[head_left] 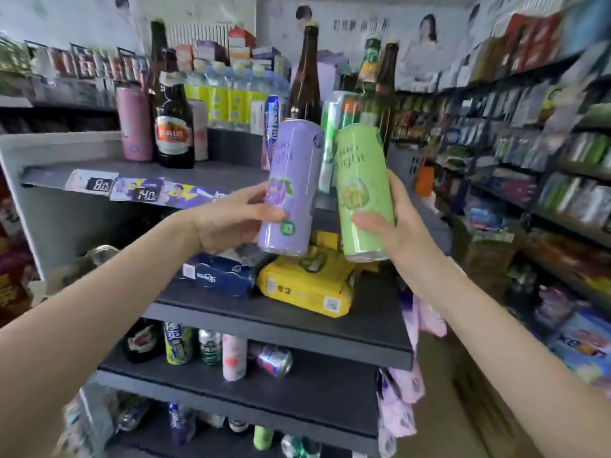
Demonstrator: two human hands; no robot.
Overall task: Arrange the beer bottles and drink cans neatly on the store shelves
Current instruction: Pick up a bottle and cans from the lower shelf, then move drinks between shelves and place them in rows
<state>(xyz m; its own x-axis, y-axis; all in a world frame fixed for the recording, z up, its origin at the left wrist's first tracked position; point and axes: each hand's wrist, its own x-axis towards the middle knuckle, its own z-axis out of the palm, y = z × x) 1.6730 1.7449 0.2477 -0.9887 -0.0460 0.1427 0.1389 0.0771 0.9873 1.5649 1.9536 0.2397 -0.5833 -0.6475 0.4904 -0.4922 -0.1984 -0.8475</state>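
Cans are in both hands, held up in the middle of the frame in front of the shelves. The left hand (231,219) grips a tall purple can (292,186); the thumb lies across the front of the can low down and the fingers are curled round its far side. The right hand (393,226) grips a tall green can (363,190) in the same way, with the thumb on the front near the bottom and the fingers wrapped behind. The two cans are just beside each other and both lean a little, the tops close, the bottoms more apart. They rest on no shelf.

Behind them, on the top shelf (205,175), a pink can (135,123) stands at the upper left, and a dark beer bottle (173,127) with a red label stands just to the right of it. A tall brown bottle (305,81) rises behind the purple can, and a green-and-white can (330,140) shows between the two held cans. More bottles stand behind the green can, but they are blurred.

On the middle shelf (297,322), below the hands, a blue pack (218,276) and a yellow pack (307,282) lie side by side. On the lower shelf (297,385) several cans stand upright and one silver can (274,358) lies on its side.
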